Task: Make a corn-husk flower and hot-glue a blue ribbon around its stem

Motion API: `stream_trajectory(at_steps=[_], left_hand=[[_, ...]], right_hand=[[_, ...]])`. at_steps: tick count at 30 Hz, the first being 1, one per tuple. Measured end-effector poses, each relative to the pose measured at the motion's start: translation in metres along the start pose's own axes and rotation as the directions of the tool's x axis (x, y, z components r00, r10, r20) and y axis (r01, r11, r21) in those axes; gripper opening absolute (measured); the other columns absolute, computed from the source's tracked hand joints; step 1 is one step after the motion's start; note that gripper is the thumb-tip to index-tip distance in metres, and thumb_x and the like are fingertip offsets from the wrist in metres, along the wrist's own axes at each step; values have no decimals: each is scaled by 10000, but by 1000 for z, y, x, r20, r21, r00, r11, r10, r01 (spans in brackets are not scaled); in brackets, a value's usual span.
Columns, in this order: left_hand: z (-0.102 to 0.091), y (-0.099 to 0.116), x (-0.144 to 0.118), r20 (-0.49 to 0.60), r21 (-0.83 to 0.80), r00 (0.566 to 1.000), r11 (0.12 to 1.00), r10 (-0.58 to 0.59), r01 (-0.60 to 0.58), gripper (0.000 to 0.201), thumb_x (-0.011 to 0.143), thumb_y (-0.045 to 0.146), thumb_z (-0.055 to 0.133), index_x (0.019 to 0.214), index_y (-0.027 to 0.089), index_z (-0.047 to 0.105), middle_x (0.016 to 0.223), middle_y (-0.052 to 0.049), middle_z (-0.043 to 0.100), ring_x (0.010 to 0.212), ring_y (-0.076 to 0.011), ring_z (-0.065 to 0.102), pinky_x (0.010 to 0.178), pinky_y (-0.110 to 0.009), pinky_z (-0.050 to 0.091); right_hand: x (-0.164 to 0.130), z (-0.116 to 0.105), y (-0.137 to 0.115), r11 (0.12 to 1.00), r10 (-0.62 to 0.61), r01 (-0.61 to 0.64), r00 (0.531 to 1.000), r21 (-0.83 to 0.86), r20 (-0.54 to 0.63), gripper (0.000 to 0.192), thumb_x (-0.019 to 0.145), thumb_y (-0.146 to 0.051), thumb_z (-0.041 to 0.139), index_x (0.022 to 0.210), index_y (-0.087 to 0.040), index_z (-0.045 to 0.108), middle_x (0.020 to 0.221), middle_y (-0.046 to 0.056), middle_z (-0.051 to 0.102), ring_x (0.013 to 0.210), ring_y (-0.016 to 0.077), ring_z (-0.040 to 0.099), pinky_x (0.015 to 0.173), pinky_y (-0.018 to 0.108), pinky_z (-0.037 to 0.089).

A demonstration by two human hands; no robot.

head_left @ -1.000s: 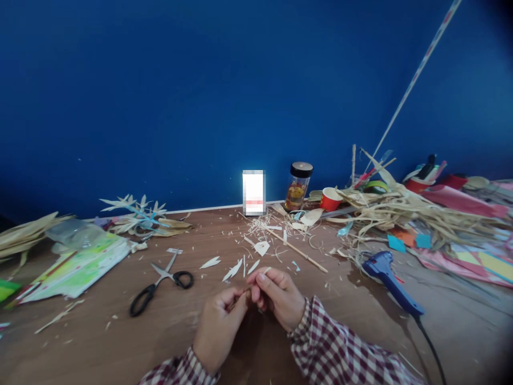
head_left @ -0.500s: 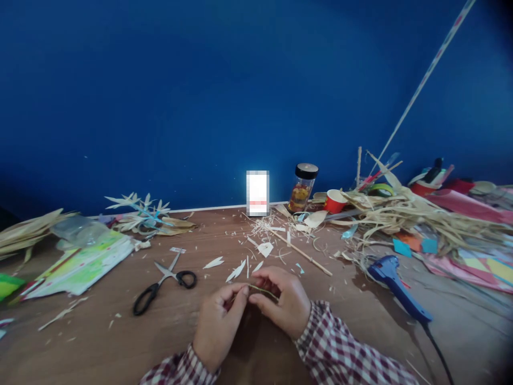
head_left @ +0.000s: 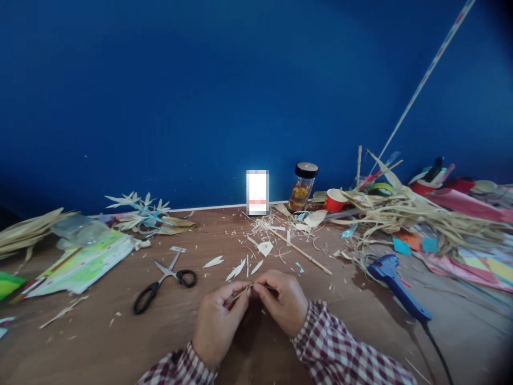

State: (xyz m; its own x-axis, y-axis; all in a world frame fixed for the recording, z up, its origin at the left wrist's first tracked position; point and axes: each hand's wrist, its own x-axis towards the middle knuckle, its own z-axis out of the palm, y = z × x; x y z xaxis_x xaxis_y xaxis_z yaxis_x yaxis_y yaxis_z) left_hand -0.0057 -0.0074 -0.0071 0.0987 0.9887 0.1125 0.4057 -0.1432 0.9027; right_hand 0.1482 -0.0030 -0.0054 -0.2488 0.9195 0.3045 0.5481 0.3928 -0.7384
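Both hands meet low in the middle over the table (head_left: 120, 342). The left hand (head_left: 218, 323) and right hand (head_left: 282, 299) are each pinched shut on a thin straw strip (head_left: 245, 289), which runs roughly left-right between the fingertips, just above the wood.

Left hand (head_left: 218, 326) and right hand (head_left: 282, 300) pinching thin straw strip (head_left: 243, 291) — scissors (head_left: 162, 283) nearby, wooden table (head_left: 120, 342)
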Motion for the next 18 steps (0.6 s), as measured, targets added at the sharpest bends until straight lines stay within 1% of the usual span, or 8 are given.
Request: stream_trajectory(at_steps=[3,5,7,9,13,14,16,18], left_hand=[[1,0,-1,-4,0,1000,1000,-3,3,214,723,279,531,837,172,677,726,-29,699,633,-160,623,583,-228,486],[1,2,-2,-19,24,1000,1000,-2,2,193,717,279,536,789,171,680,653,-13,686,562,-144,603,528,-210,469],[1,4,-2,-33,45,999,999,8,-7,178,709,279,543,750,175,681,596,1,670,506,-129,577,489,-200,450],[1,5,-1,-47,38,999,999,12,-10,172,705,282,549,743,179,681,608,1,672,521,-131,578,502,-204,451],[1,2,0,-23,-67,998,996,-52,50,207,711,311,553,809,170,670,710,-27,682,631,-154,597,569,-226,465],[1,1,0,-10,-105,997,991,-83,81,230,714,325,553,844,168,659,706,-26,673,616,-146,589,554,-221,460],[2,-2,1,15,-190,988,970,-153,153,275,731,361,533,900,167,627,617,3,623,514,-110,537,472,-194,425],[3,-5,1,50,-275,976,936,-213,218,286,751,397,498,876,163,605,496,52,509,403,-73,433,382,-167,352]], right_hand=[[0,0,-1,1000,-9,9,1000,-11,-4,171,814,-230,445,724,-186,584,670,13,565,644,129,495,583,230,348],[0,-1,-2,1000,1,-1,1000,-1,1,178,811,-232,443,695,-184,570,625,2,537,602,121,471,554,224,333],[0,-2,-3,999,21,-21,1000,33,5,187,811,-228,438,668,-182,548,581,-13,501,565,111,441,522,216,313],[-1,-2,-4,996,42,-42,999,78,5,198,812,-227,432,643,-179,524,552,-26,463,537,102,413,495,209,292],[-1,-1,-4,979,91,-97,995,182,40,202,813,-253,433,641,-176,504,521,-45,397,487,87,355,452,198,255],[-1,-1,-3,967,113,-123,992,224,56,203,818,-265,427,652,-176,502,513,-49,382,471,83,338,439,197,244],[0,0,-2,934,163,-176,984,312,68,213,830,-291,412,674,-175,498,503,-57,352,449,78,306,421,196,226],[0,1,-2,903,199,-204,979,379,52,228,838,-312,402,683,-172,493,507,-60,339,451,77,292,423,197,226]])
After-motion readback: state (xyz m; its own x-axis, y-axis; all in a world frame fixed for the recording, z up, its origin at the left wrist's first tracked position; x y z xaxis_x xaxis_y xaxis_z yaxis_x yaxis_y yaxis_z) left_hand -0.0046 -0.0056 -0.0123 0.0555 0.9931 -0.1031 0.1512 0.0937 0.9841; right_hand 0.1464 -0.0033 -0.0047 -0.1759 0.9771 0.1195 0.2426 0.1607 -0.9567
